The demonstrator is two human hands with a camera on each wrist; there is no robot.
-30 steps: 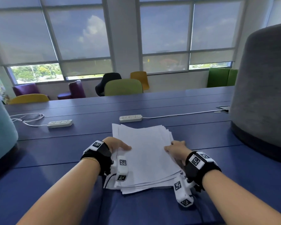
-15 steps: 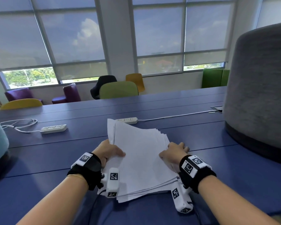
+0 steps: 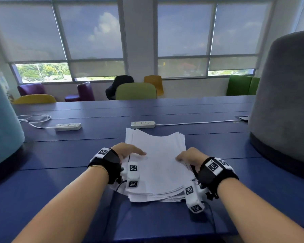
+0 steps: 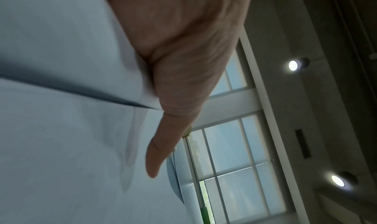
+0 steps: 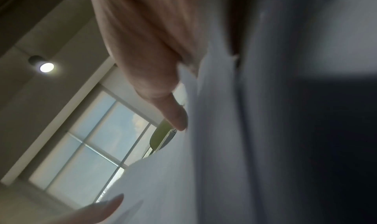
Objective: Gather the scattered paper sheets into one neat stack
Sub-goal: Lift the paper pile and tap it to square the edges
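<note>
From the head view, the paper stack (image 3: 158, 165) lay on the blue table (image 3: 60, 181), just in front of a white power strip (image 3: 143, 124), its edges fanned unevenly. The left hand (image 3: 125, 151) clasped the stack's left edge, thumb laid flat on the top sheet. The right hand (image 3: 189, 156) gripped the right edge, thumb on top, fingers tucked under.

At the left wrist, the left hand (image 4: 179, 58) pinched the sheets (image 4: 71, 130), thumb stretched across the upper page.

At the right wrist, the right hand (image 5: 146, 50) had its thumb pressed on the paper (image 5: 173, 187); the picture was blurred, though another fingertip showed at the lower edge.
</note>
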